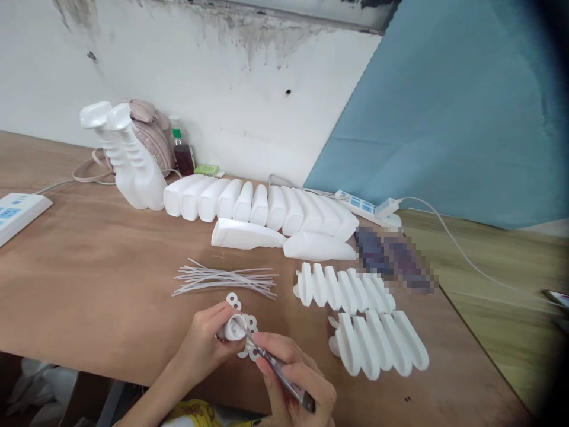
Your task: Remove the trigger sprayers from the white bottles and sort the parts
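Note:
My left hand is closed around a small white plastic cap, held just above the near edge of the wooden table. My right hand grips a thin metal tool like tweezers, and its tip reaches into the cap's open end. Several small white ring washers lie on the table right under the cap. A loose bundle of thin white tubes lies just beyond my hands.
Two rows of white trigger parts lie to the right. A row of white bottles lies further back, two upright ones stand at the left by a pink bag. Power strips sit at far left and back right.

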Demonstrator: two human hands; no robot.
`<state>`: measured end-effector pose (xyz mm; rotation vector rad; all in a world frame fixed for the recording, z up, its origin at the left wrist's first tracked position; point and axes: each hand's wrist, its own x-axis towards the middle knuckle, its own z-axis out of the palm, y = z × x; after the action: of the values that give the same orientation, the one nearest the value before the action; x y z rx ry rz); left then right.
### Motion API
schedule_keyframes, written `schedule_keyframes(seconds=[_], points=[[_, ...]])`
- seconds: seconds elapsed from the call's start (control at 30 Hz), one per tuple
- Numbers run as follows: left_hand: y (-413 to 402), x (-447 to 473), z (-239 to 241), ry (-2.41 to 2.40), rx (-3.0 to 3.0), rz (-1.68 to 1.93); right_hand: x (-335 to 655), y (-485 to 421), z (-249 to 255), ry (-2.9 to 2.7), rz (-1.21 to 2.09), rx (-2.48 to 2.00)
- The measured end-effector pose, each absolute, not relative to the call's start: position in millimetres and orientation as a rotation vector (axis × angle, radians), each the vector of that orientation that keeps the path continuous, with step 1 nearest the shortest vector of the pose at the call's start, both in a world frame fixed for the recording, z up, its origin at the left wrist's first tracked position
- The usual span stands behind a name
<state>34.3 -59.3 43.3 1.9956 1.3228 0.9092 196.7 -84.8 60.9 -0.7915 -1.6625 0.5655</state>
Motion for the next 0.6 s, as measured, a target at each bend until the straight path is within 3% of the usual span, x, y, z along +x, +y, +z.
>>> schedule_keyframes(seconds=[0.17,0.4,0.6], points=[[-63,35,47,1.160,2.006,0.870,204,-84,76,-1.494,0.811,-1.063],[-63,33,51,1.242,1.964,0.805,200,-86,72,-1.692,0.571,-0.799],[-66,36,52,1.157,2.030,0.677,210,-77,78,-1.425,0.952,-1.134]])
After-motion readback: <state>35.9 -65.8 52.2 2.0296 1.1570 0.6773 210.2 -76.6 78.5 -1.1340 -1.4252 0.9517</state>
